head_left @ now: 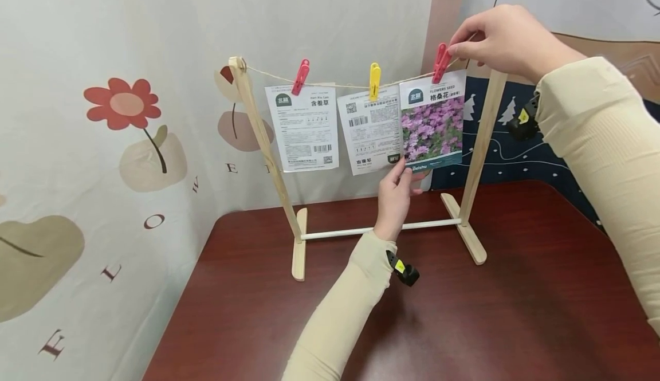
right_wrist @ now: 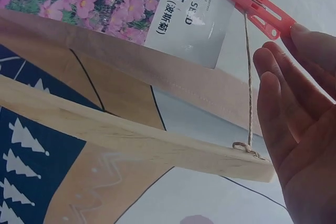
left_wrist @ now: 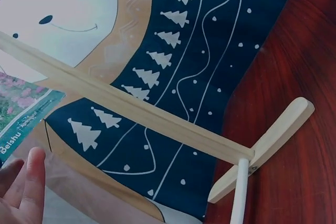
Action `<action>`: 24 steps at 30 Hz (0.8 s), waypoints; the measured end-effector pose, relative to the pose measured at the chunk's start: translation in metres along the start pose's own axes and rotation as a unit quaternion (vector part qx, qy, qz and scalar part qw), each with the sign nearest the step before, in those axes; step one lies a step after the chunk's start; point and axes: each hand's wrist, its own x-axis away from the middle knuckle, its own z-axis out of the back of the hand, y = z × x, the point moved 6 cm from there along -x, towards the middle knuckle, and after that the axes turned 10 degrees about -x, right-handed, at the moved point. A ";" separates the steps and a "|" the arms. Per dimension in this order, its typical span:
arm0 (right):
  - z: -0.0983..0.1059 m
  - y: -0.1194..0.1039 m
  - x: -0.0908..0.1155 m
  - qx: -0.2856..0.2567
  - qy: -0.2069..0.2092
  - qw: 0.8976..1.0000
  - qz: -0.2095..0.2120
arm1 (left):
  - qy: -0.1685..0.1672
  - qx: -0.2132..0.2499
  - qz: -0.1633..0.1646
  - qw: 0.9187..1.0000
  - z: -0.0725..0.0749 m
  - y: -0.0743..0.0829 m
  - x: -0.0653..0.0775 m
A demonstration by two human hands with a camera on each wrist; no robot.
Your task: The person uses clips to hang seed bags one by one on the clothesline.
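Note:
A seed packet with pink flowers (head_left: 432, 126) hangs at the right end of a string, with a red clothespin (head_left: 440, 63) across its top edge. My right hand (head_left: 507, 40) pinches the upper end of that clothespin between thumb and finger, its other fingers loosely bent. In the right wrist view the clothespin (right_wrist: 257, 6) lies over string and packet. Down at the packet's lower left corner, my left hand (head_left: 396, 195) holds the edge; some fingers pass behind it. The left wrist view catches only the packet's bottom (left_wrist: 29, 114) and part of the hand (left_wrist: 23, 198).
Two white packets hang farther left, one (head_left: 303, 129) under a red clothespin (head_left: 301, 77), the other (head_left: 371, 132) under a yellow one (head_left: 374, 81). The string joins two wooden posts (head_left: 265, 146), braced by a white rod (head_left: 335, 233), on a dark red table (head_left: 464, 312). Printed cloth (head_left: 335, 20) hangs behind.

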 end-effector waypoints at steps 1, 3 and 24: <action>0.000 0.000 0.000 0.002 0.001 1.000 0.000 | -0.003 -0.003 0.000 1.000 -0.001 0.001 -0.001; 0.001 0.000 0.001 0.005 0.003 1.000 0.001 | -0.010 -0.005 0.002 1.000 -0.002 0.001 -0.002; -0.003 0.005 0.005 -0.005 0.006 1.000 -0.003 | -0.035 -0.066 -0.005 0.997 0.020 0.020 0.012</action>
